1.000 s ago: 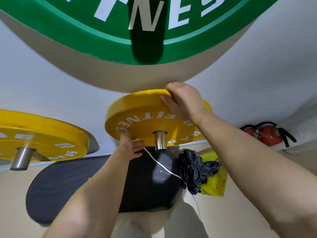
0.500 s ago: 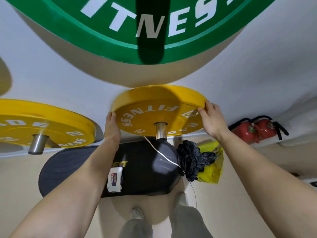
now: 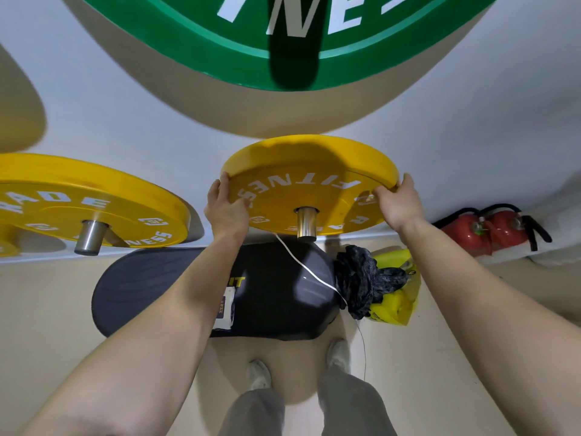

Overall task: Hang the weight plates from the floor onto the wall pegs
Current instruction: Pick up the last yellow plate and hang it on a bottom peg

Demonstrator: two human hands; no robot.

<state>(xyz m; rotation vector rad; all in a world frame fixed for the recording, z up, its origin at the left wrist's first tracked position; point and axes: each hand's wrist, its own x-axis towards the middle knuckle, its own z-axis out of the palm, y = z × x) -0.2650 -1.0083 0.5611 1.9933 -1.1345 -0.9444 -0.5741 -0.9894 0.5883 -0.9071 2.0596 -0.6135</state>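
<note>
Bag [image 3: 396, 298] on floor [image 3: 440, 357], dark cloth [image 3: 364, 278] bunched against it, contents unclear. Left hand [image 3: 224, 212] and right hand [image 3: 399, 202] clasp opposite rims of middle yellow plate [image 3: 308, 184], hung on its wall peg [image 3: 306, 223].

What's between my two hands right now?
The yellow weight plate, on its steel peg, sits between left hand and right hand in the head view.

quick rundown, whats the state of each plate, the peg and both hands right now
middle yellow plate: hung, held at both edges
peg: through that plate's hole, end sticking out
left hand: grips the plate's left edge
right hand: grips the plate's right edge
left yellow plate: hung, untouched
green plate: on the wall above, untouched
black plate: down on the floor, not hung
</note>
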